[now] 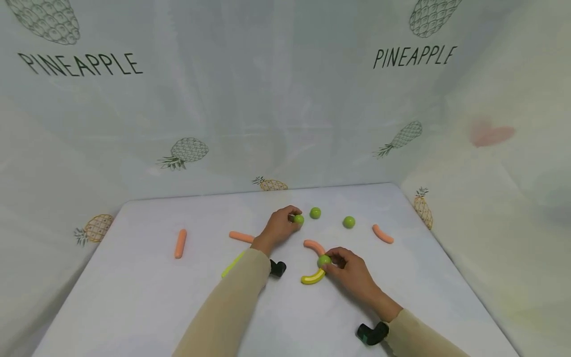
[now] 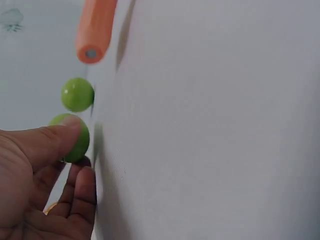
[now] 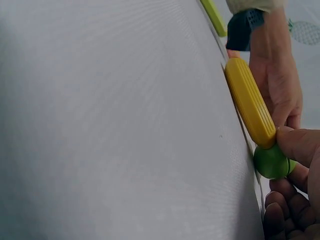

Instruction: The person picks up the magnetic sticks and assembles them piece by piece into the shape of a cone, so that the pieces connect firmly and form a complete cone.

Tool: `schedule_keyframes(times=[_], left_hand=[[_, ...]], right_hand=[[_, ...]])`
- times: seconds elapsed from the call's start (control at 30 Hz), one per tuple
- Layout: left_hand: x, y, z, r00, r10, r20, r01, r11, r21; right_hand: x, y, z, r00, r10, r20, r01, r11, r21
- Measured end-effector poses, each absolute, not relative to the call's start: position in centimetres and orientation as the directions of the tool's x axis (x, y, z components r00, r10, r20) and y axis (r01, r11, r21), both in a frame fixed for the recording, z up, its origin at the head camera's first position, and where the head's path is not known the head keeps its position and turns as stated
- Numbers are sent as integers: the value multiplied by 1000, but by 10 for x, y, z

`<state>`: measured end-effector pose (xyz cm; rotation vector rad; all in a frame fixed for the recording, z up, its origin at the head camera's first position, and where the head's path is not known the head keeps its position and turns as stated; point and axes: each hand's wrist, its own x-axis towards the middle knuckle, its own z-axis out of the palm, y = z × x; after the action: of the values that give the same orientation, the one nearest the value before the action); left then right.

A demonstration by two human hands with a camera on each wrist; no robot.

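Note:
At the far middle of the table, my left hand (image 1: pixel 280 225) pinches a small green ball (image 2: pixel 79 142) between thumb and fingers. Another green ball (image 1: pixel 315 212) lies just to its right. Nearer to me, my right hand (image 1: pixel 354 275) pinches a green ball (image 1: pixel 324 261) at the meeting ends of two curved pieces. One is an orange curved piece (image 1: pixel 314 245) reaching back and left; the other is a yellow ridged curved piece (image 3: pixel 250 102) reaching toward me and left. In the right wrist view, the thumb tip is right at the yellow piece's end.
A fourth-side green ball (image 1: pixel 349 222) and an orange curved piece (image 1: pixel 383 234) lie back right. Orange sticks (image 1: pixel 180 243) (image 1: pixel 241 237) lie to the left. My left forearm partly covers a yellow-green stick (image 1: pixel 232 265). Pineapple-printed cloth (image 1: pixel 267 124) hangs behind the white table (image 1: pixel 134 297).

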<state>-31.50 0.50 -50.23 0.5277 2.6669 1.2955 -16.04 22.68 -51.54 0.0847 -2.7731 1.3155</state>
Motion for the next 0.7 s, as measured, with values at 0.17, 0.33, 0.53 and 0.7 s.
schedule_keyframes(times=[0.17, 0.33, 0.53, 0.7], left_hand=[[-291, -3, -500, -926, 376, 30, 256, 570, 781], [-269, -6, -500, -916, 399, 34, 285, 592, 754], [-256, -7, -498, -905, 424, 25, 290, 575, 765], [-252, -7, -502, -903, 430, 14, 274, 548, 790]], right_hand=[[-161, 227, -515, -998, -18, 68, -64, 626, -777], [-160, 228, -513, -998, -20, 66, -64, 614, -787], [-161, 228, -512, -998, -23, 63, -64, 615, -786], [-161, 227, -512, -998, -24, 51, -55, 601, -797]])
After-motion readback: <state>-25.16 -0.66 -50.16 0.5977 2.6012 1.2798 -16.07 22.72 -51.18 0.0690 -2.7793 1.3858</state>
